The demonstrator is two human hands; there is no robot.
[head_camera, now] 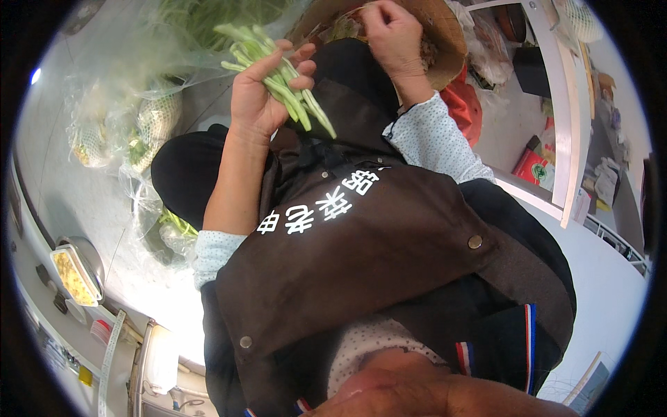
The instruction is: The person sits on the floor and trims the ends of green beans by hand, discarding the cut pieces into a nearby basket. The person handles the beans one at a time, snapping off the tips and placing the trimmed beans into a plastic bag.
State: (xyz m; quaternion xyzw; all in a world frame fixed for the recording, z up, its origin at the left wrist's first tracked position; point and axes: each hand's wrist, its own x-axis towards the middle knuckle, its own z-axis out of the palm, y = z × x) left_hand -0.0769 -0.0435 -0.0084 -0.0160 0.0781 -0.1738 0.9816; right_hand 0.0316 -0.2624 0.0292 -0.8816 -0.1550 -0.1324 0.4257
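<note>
A bunch of green bean pods (pixel 294 96) lies across the palm of my left hand (pixel 271 86), with the thumb on one side and the curled fingers on the other. The pods' ends stick out above and below the hand. At the upper right, my right hand (pixel 393 36) is curled closed over the opening of a cardboard box (pixel 453 47). A thin strand shows beside its fingertips; whether they hold it is unclear. Inside the box are dry-looking plant scraps (pixel 341 28), partly hidden by my hand and dark-clothed knee.
A clear plastic bag of green vegetables (pixel 203 26) is at the upper left. Net-wrapped produce (pixel 159 112) lies below it on the floor. Red plastic (pixel 464 109) sits beside the box. A white-framed shelf (pixel 563 130) stands at right, a tray of yellow food (pixel 75 276) at lower left.
</note>
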